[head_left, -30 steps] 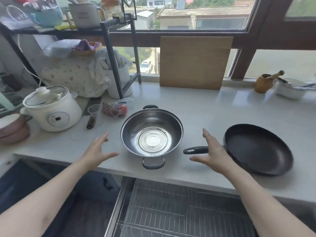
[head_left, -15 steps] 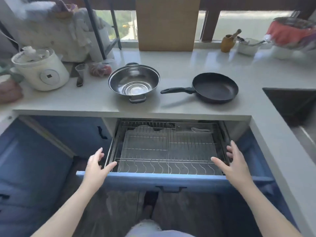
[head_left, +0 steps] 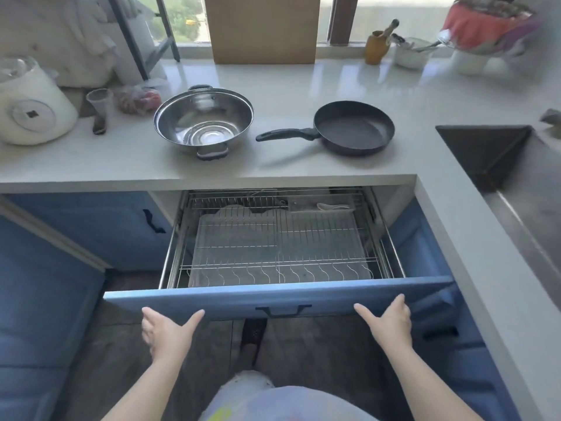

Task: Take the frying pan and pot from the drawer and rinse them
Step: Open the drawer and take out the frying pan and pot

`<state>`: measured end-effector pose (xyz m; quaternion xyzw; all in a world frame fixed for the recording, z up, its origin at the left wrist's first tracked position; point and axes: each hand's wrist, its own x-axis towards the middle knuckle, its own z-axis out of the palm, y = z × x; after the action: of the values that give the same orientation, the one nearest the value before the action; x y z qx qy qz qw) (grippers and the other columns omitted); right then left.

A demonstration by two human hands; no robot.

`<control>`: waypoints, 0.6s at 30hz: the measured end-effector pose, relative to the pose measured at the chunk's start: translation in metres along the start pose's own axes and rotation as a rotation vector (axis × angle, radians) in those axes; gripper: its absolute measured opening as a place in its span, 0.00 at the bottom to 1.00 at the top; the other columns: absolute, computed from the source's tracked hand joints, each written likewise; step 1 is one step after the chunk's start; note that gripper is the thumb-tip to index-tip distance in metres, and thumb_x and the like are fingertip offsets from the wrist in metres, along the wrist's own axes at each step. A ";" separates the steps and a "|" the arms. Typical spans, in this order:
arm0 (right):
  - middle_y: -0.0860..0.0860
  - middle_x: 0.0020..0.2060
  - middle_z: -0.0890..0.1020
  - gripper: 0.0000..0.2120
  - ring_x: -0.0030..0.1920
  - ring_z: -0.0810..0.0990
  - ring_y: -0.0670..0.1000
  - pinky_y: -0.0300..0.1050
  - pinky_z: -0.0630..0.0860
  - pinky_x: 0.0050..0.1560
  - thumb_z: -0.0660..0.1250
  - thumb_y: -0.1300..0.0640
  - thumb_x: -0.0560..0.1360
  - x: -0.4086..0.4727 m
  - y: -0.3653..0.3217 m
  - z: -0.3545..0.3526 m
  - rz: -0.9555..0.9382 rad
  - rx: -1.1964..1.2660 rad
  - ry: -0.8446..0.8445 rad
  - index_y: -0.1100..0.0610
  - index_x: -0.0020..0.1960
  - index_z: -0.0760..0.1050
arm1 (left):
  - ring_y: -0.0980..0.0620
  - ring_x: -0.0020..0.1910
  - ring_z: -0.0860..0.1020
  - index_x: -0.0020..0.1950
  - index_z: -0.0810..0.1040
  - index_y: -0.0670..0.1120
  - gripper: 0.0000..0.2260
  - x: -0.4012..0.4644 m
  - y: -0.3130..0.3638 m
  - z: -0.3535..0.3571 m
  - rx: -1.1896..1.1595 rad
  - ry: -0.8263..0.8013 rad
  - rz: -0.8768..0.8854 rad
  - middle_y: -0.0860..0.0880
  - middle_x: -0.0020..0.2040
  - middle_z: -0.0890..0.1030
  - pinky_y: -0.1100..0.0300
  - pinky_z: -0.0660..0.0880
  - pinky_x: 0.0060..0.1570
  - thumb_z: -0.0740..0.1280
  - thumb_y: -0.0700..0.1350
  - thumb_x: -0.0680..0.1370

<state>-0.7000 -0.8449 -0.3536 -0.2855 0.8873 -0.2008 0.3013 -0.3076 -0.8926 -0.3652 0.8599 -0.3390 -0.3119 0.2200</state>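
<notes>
Blue drawer (head_left: 230,299) front met by left hand (head_left: 165,331) and right hand (head_left: 390,322), fingers spread flat, likely pushing shut; contact unclear. Pot (head_left: 204,120), frying pan (head_left: 353,126) already on counter (head_left: 127,159).

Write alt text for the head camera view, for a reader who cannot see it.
Both open hands, left hand and right hand, reach to the blue front of an open drawer holding a wire rack. On the countertop above sit a steel pot and a black frying pan, with a sink at right.
</notes>
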 end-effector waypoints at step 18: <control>0.62 0.75 0.59 0.56 0.75 0.60 0.62 0.62 0.65 0.69 0.81 0.47 0.64 0.059 -0.052 0.044 0.064 0.150 0.118 0.65 0.76 0.49 | 0.42 0.79 0.45 0.79 0.39 0.39 0.57 0.039 0.056 0.036 -0.049 0.035 0.029 0.41 0.80 0.45 0.45 0.49 0.76 0.76 0.57 0.69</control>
<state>-0.6897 -0.9293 -0.3832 -0.2215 0.8947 -0.2734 0.2752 -0.3353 -0.9642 -0.3727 0.8546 -0.3396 -0.3019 0.2514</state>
